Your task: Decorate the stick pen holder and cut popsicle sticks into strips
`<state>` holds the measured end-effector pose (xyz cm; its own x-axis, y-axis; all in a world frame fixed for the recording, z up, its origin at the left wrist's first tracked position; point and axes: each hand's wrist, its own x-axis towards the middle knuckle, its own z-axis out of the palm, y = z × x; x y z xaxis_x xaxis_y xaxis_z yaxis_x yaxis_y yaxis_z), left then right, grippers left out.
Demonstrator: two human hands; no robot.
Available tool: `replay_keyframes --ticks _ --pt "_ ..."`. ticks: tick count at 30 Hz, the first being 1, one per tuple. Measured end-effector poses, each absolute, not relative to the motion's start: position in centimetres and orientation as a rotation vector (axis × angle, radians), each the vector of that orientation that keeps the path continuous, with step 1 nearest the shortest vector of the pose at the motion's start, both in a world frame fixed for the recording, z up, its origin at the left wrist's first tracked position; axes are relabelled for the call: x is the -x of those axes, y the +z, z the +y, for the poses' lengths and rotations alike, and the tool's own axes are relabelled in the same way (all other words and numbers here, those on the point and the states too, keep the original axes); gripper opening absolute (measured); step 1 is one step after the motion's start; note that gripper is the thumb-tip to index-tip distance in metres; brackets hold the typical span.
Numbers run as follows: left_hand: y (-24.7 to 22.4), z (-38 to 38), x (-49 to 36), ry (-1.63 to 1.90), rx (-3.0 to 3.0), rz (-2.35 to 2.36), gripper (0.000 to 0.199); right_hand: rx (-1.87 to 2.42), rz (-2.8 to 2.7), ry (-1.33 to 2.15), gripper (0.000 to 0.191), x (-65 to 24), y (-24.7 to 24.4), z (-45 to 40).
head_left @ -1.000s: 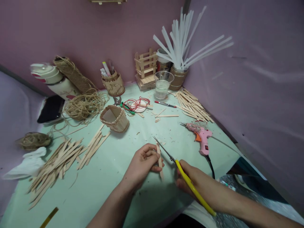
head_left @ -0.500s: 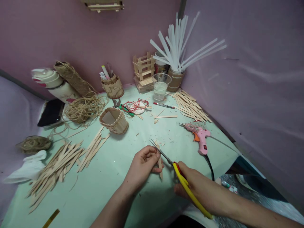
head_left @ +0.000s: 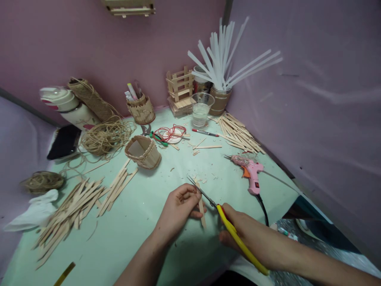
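A short wooden stick is pinched between the fingers of my left hand, its lower end pointing toward me. My right hand is wrapped round the yellow and red handles of a pair of scissors. The scissor blades reach up and left across the upper end of the stick, close to my left fingertips. Small wood chips lie on the green table cover just beyond the blades. Up and to the left stands a small stick-covered basket.
Loose sticks lie at the left, more sticks at the back right. A pink glue gun with a black cord rests right of my hands. Behind are a cup of water, red cord and tangled twine.
The stick in my left hand has shifted slightly, its lower end a little down and to the right. Both hands and the scissors have stayed nearly in place.
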<state>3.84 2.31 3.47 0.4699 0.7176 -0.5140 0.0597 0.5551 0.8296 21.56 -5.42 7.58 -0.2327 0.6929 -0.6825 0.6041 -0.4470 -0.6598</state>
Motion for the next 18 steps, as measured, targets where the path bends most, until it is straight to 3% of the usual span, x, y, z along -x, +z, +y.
replay_keyframes --ticks 18 --pt "3.85 2.05 -4.19 0.496 -0.855 1.045 0.028 1.836 -1.69 1.81 0.029 -21.53 7.89 -5.3"
